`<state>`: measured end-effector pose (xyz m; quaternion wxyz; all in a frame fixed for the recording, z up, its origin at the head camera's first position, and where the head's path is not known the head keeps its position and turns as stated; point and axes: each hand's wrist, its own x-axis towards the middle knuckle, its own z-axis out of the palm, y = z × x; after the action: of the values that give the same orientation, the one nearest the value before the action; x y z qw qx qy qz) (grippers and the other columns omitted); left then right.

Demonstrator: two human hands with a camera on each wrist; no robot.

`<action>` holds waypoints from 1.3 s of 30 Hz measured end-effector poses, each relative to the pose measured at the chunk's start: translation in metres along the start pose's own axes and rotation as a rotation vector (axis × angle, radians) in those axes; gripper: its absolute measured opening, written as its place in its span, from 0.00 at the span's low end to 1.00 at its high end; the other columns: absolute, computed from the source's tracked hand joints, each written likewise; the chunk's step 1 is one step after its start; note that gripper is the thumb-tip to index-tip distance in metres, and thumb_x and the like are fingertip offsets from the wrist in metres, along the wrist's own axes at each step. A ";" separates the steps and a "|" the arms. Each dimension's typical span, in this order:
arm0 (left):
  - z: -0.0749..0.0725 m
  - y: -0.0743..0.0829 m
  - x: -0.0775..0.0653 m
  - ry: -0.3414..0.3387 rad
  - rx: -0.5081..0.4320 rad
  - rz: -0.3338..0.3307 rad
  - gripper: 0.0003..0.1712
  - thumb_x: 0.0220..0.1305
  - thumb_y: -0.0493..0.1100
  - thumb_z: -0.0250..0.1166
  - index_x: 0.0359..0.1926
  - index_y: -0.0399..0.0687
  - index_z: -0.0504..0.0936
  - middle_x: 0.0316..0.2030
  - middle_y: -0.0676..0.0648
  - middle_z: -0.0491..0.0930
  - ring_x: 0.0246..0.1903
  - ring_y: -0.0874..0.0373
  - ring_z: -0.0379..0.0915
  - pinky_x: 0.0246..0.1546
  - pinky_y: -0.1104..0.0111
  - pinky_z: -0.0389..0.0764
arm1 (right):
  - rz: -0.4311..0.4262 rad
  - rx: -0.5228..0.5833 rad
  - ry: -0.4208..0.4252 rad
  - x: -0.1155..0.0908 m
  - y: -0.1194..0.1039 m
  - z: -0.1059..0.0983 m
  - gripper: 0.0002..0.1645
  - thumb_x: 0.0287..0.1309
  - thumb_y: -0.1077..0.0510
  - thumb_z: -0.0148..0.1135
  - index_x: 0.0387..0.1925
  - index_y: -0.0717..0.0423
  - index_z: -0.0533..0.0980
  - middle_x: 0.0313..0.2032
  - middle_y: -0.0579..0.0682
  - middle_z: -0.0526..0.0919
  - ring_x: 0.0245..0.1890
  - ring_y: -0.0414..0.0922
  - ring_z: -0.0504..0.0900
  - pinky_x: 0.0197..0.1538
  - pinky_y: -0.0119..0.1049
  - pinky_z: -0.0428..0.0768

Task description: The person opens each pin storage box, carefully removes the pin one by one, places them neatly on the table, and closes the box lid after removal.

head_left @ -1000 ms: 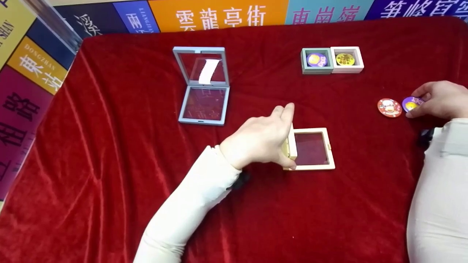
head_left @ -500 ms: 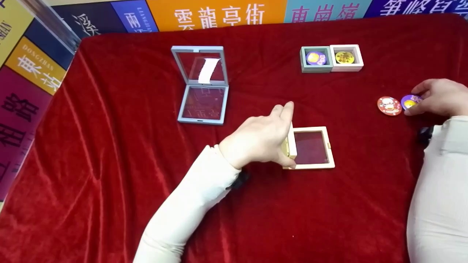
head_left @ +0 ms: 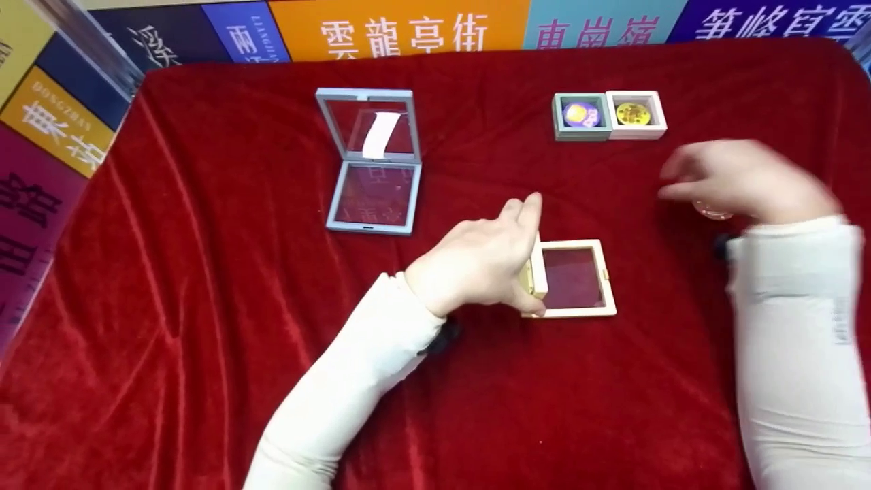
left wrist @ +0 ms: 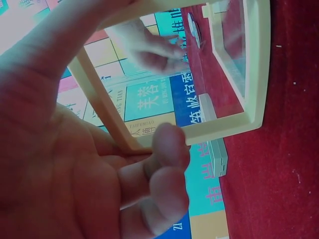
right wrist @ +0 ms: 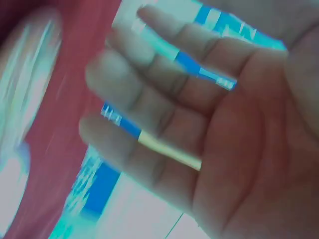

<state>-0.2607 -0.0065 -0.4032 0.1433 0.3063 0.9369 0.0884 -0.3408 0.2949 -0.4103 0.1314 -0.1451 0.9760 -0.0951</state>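
Note:
My left hand [head_left: 476, 262] holds the raised half of a cream hinged display frame [head_left: 578, 312], thumb at the near edge and fingers at the far one. Its other half, with clear film inside, lies flat on the red cloth. In the left wrist view the raised cream rim [left wrist: 259, 64] stands against my palm. My right hand [head_left: 752, 180] is blurred by motion in the head view, over a red round badge [head_left: 712, 211] that pokes out below it. The right wrist view shows its fingers [right wrist: 144, 94] loosely extended and holding nothing. The purple badge is hidden in the head view.
A blue-grey hinged frame [head_left: 373, 229] stands open at the back left, a white strip glaring in its lid. At the back right sit a green box [head_left: 559, 126] with a purple badge [head_left: 580, 114] and a white box [head_left: 660, 122] with a yellow badge [head_left: 633, 114]. Lettered panels [head_left: 408, 27] border the table.
My right hand has let go of the purple badge's edge and moved left, over the red badge. My left hand keeps its grip on the cream frame. The head view has shifted slightly.

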 end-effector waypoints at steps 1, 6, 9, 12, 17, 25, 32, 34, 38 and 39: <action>0.000 0.000 0.000 0.001 0.001 0.001 0.72 0.39 0.67 0.73 0.73 0.37 0.44 0.67 0.41 0.61 0.45 0.53 0.79 0.47 0.63 0.81 | -0.063 -0.018 0.003 0.004 -0.016 0.004 0.11 0.56 0.52 0.61 0.38 0.55 0.79 0.29 0.50 0.82 0.26 0.42 0.73 0.32 0.38 0.69; 0.001 0.001 0.000 0.012 0.006 0.001 0.71 0.39 0.67 0.73 0.73 0.37 0.44 0.65 0.42 0.63 0.41 0.54 0.80 0.44 0.63 0.82 | -0.307 -0.044 -0.034 0.018 -0.077 0.027 0.05 0.53 0.55 0.63 0.33 0.50 0.80 0.27 0.45 0.83 0.28 0.41 0.78 0.35 0.40 0.74; 0.001 0.001 0.000 0.019 0.005 0.008 0.71 0.39 0.67 0.73 0.73 0.37 0.45 0.63 0.42 0.63 0.40 0.53 0.80 0.43 0.62 0.82 | -0.332 -0.067 -0.053 0.018 -0.093 0.035 0.05 0.51 0.55 0.66 0.30 0.50 0.79 0.25 0.43 0.82 0.27 0.39 0.77 0.33 0.39 0.74; 0.001 0.001 0.001 0.013 0.000 0.009 0.71 0.39 0.68 0.73 0.73 0.37 0.44 0.63 0.43 0.64 0.41 0.54 0.80 0.43 0.63 0.82 | -0.340 -0.088 -0.052 0.017 -0.098 0.040 0.07 0.49 0.53 0.68 0.29 0.49 0.80 0.24 0.43 0.80 0.26 0.39 0.76 0.32 0.39 0.73; 0.002 0.001 0.002 0.001 -0.014 0.013 0.71 0.41 0.67 0.72 0.73 0.38 0.42 0.65 0.43 0.63 0.43 0.55 0.79 0.45 0.64 0.81 | -0.387 -0.075 -0.103 0.020 -0.104 0.045 0.06 0.46 0.55 0.69 0.27 0.48 0.78 0.23 0.43 0.78 0.25 0.40 0.75 0.33 0.38 0.72; -0.001 -0.002 0.002 -0.033 -0.052 0.014 0.72 0.41 0.67 0.73 0.75 0.43 0.38 0.66 0.45 0.63 0.45 0.54 0.80 0.47 0.62 0.80 | -0.359 -0.037 -0.162 0.021 -0.105 0.044 0.08 0.46 0.57 0.70 0.23 0.48 0.76 0.19 0.42 0.79 0.23 0.39 0.73 0.31 0.36 0.70; -0.006 -0.010 0.003 -0.050 -0.044 -0.022 0.73 0.41 0.66 0.74 0.75 0.45 0.37 0.58 0.48 0.75 0.47 0.55 0.79 0.45 0.60 0.80 | -0.261 -0.057 -0.243 0.017 -0.100 0.039 0.09 0.44 0.51 0.71 0.20 0.49 0.79 0.19 0.42 0.81 0.23 0.39 0.75 0.30 0.35 0.71; -0.009 -0.013 0.003 -0.046 -0.023 -0.052 0.63 0.41 0.66 0.74 0.72 0.46 0.52 0.52 0.49 0.80 0.47 0.55 0.79 0.43 0.58 0.80 | -0.228 -0.075 -0.280 0.016 -0.097 0.037 0.11 0.44 0.49 0.71 0.18 0.48 0.79 0.17 0.42 0.80 0.22 0.39 0.74 0.28 0.35 0.70; -0.012 -0.018 0.003 0.020 -0.035 -0.118 0.30 0.44 0.62 0.73 0.47 0.55 0.79 0.37 0.53 0.83 0.38 0.54 0.79 0.35 0.57 0.79 | -0.176 -0.060 -0.377 0.014 -0.092 0.034 0.18 0.45 0.44 0.70 0.14 0.51 0.79 0.12 0.42 0.76 0.17 0.39 0.72 0.24 0.34 0.69; -0.011 -0.019 0.003 0.060 -0.040 -0.141 0.22 0.46 0.60 0.73 0.39 0.57 0.81 0.33 0.54 0.83 0.35 0.53 0.79 0.33 0.57 0.78 | -0.167 -0.043 -0.408 0.014 -0.091 0.034 0.19 0.46 0.44 0.69 0.13 0.52 0.79 0.11 0.42 0.75 0.16 0.38 0.72 0.23 0.34 0.69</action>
<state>-0.2772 -0.0203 -0.3980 0.1274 0.2339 0.9580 0.1061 -0.3210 0.2005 -0.4251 0.3145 -0.2446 0.9156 -0.0535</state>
